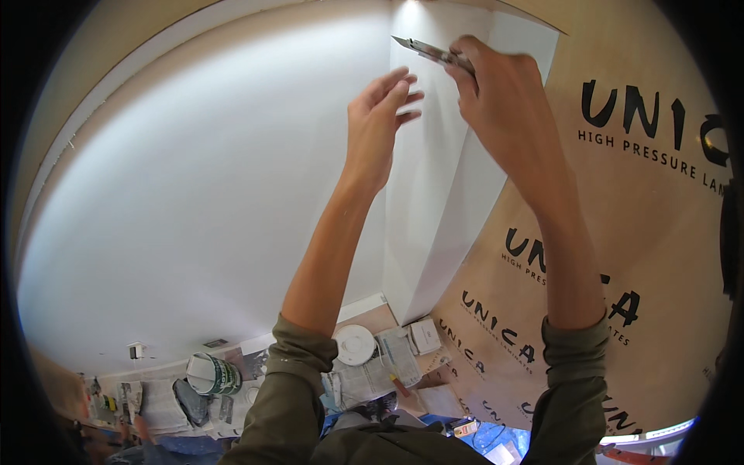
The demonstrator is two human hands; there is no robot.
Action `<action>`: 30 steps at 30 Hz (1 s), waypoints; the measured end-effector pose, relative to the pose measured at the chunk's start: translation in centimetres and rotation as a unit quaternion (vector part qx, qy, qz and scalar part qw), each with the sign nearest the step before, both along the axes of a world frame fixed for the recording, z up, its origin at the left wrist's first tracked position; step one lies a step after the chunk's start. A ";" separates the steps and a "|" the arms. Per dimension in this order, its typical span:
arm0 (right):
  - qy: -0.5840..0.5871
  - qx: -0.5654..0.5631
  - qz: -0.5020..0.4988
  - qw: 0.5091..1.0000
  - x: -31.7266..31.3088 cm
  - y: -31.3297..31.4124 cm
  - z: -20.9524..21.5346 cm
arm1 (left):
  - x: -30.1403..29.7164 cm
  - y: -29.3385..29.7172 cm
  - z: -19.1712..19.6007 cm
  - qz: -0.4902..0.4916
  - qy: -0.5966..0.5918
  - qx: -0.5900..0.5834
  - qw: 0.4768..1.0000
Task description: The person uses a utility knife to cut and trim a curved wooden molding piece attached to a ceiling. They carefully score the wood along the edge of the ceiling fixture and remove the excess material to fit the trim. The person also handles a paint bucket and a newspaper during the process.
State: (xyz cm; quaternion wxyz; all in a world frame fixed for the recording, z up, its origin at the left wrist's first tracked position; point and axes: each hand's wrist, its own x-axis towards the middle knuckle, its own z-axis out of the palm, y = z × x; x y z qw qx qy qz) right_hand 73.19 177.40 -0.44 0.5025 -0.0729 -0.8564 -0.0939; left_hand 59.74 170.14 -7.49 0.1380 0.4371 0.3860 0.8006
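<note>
High in the view, my right hand (508,105) grips a utility knife (428,51), its blade out and pointing left. Just below and left of the blade, my left hand (376,120) is raised with slightly bent, parted fingers and nothing visible in them. Both hands are in front of a white wall (217,178) and a narrow white column (426,163) at its corner. The blade looks near the column's upper part, but I cannot tell whether it touches.
Brown printed sheeting (659,225) covers the right side. Below, newspaper (395,360) lies under a round white lid (355,345); a bucket (213,374) and a white box (425,335) stand nearby. A wall socket (136,351) is low left. Blurred body parts of another person show lower left.
</note>
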 end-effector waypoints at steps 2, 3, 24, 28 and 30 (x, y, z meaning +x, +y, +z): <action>0.004 0.062 -0.017 0.998 -1.3 1.0 1.3 | 0.3 1.1 1.7 -0.033 -0.023 0.022 0.999; 0.026 0.098 0.003 0.995 -2.1 1.7 1.6 | 0.1 1.3 2.4 -0.043 -0.033 0.033 0.998; 0.153 0.203 0.007 0.967 -5.3 3.1 2.6 | -2.6 8.9 6.1 -0.230 -0.124 0.298 0.918; 0.157 0.232 -0.007 0.960 -5.1 3.4 2.6 | -1.6 8.5 6.3 -0.248 -0.131 0.331 0.901; 0.156 0.236 -0.007 0.959 -5.1 3.4 2.7 | -1.5 8.3 6.5 -0.249 -0.146 0.325 0.901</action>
